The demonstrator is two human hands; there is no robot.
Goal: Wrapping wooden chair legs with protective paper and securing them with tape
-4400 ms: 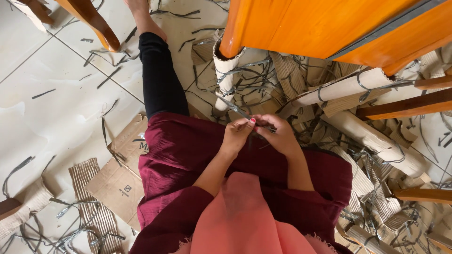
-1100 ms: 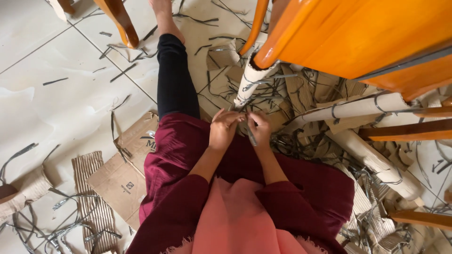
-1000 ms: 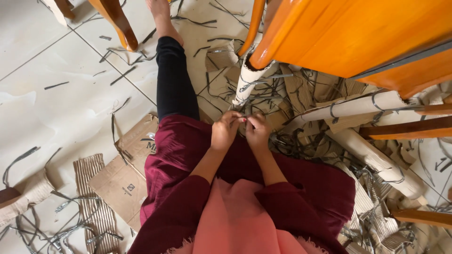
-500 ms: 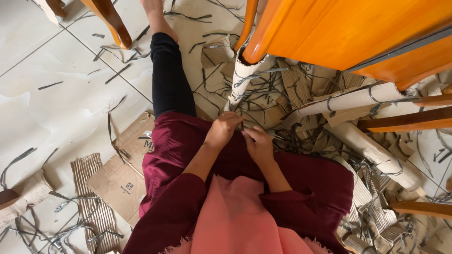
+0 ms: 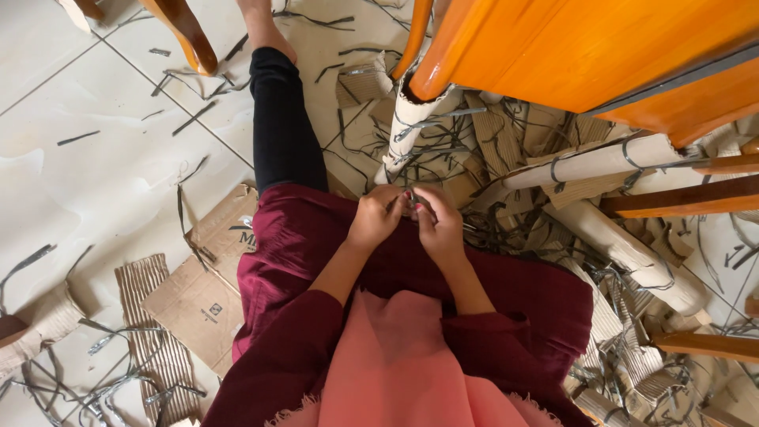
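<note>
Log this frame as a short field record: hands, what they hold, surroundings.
left hand: pinched against the right, over the lap
right hand: fingertips meet the left around a small dark piece, too small to tell
lap: maroon garment
floor left: flat cardboard sheet, corrugated strip
floor right: rolled cardboard tubes, dark strapping scraps
overhead: orange wooden furniture

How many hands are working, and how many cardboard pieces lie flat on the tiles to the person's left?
Hands: 2 (left hand, right hand)
Flattened brown box: 1
Ribbed corrugated sheet: 1
Total: 4
</note>
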